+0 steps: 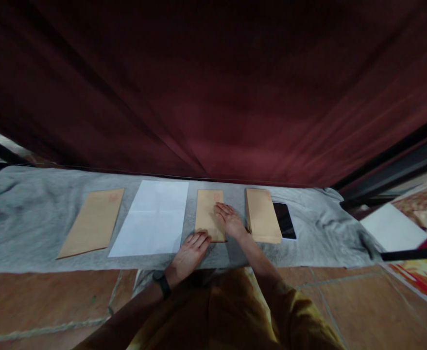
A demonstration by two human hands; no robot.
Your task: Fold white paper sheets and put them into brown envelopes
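Observation:
A brown envelope point(206, 211) lies in the middle of a grey cloth point(27, 214). My right hand point(230, 221) rests flat on its right half, fingers stretched out. My left hand point(189, 253), with a dark band on the wrist, touches the envelope's near edge with its fingers laid out flat. A white sheet of paper point(153, 218) lies just left of that envelope. Further left lies another brown envelope point(93, 222). To the right sits a stack of brown envelopes point(262, 215), with a dark phone point(284, 220) beside it.
A dark red curtain point(213, 87) hangs behind the cloth. Reddish floor tiles point(45, 301) run in front of it. At the right are a black bar point(413, 253), a white sheet point(391, 227) and colourful printed material point(420, 277).

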